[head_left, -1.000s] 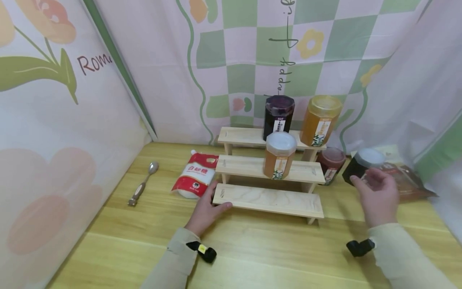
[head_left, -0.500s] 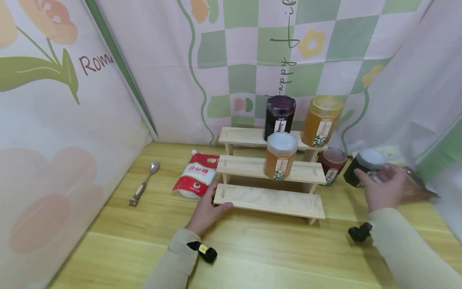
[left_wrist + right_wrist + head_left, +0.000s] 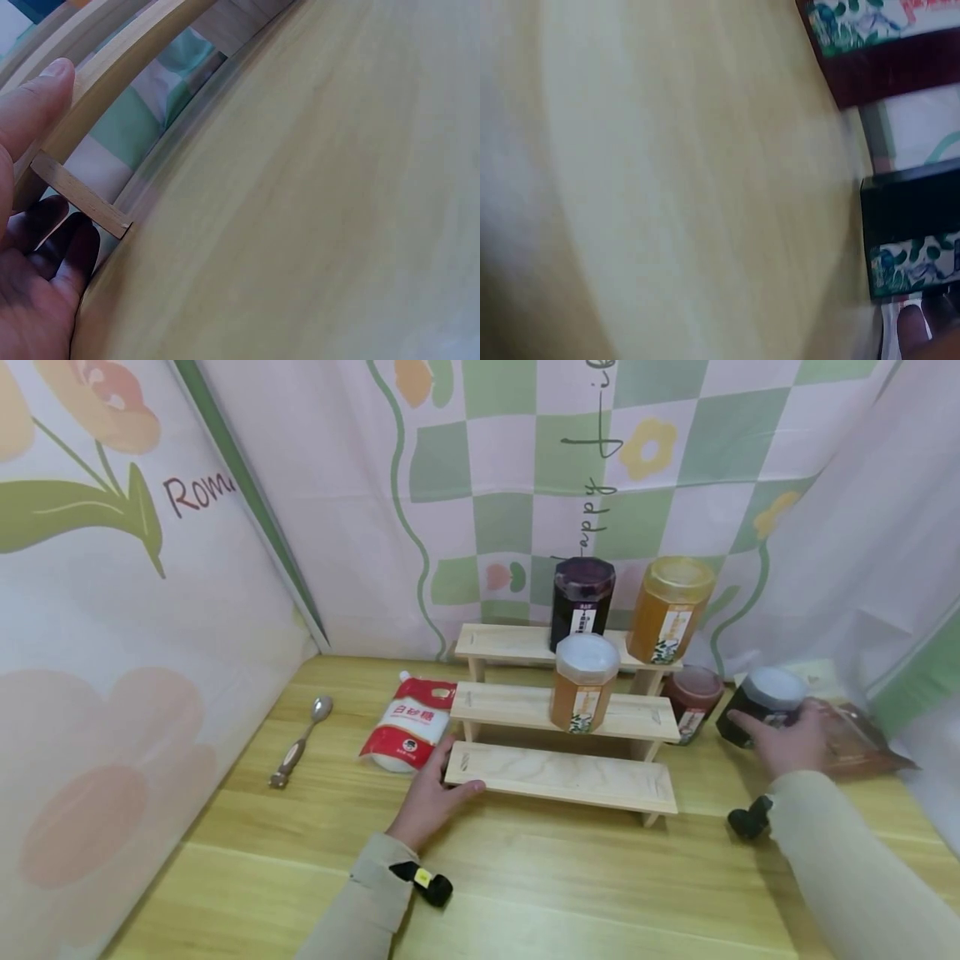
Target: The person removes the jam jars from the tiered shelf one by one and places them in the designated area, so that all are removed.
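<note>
Pale wooden stand [image 3: 562, 774], centre frame, is gripped at its near left end by the left hand [image 3: 429, 799]; at right, the right hand [image 3: 793, 742] curls round the dark jar [image 3: 759, 695]. Grasping seems in hand; lifting would call for firmness, clear of the red jar [image 3: 692, 703].

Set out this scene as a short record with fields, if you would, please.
left hand: grips the wooden rack at its lower left
right hand: at the pale-lidded dark jar; grip unclear
top tier: purple jar, yellow jar
middle tier: amber jar
table, right side: red jar, brown packet
table, left side: red-and-white bag, spoon
</note>
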`<state>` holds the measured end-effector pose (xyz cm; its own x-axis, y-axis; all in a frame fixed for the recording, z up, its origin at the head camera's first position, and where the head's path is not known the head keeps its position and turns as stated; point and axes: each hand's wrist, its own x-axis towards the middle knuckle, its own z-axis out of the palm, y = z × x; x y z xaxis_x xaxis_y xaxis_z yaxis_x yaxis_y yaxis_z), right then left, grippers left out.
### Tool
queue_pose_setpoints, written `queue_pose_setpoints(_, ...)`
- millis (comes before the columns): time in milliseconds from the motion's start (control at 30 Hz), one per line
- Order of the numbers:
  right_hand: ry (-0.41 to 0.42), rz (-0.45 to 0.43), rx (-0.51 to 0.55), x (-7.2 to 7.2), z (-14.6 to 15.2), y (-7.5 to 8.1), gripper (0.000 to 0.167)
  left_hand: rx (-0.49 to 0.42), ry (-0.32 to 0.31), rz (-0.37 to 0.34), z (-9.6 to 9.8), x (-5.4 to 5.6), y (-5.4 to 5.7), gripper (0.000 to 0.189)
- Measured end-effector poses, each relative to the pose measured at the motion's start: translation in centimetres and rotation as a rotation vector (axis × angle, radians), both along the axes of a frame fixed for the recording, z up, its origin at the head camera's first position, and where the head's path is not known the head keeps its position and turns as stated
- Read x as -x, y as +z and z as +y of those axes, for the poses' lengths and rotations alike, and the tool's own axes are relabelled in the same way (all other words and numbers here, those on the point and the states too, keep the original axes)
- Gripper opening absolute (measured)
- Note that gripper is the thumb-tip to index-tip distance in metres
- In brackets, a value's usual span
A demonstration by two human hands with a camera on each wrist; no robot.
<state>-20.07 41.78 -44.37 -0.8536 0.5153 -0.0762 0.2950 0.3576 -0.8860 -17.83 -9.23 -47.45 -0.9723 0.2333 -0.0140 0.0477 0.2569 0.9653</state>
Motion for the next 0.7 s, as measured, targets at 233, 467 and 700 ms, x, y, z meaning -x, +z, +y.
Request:
queue_pose_setpoints(233, 0.054, -0.04, -0.052, 0.6, 1.3, -0.7, 0.119, -0.002, -0.001, 0.002, -0.1, 0.2, -0.2, 0.097)
queue_pose_setpoints(467, 0.104, -0.056, -0.135, 0.1, 1.6, -0.8, 0.114, 0.003, -0.009, 0.002, -0.2, 0.2, -0.2, 0.1)
queue_pose_setpoints(700, 0.096, -0.024, -0.164, -0.6, 1.2, -1.3, 0.116, -0.015, -0.008, -0.008, -0.2, 0.2, -0.2, 0.098)
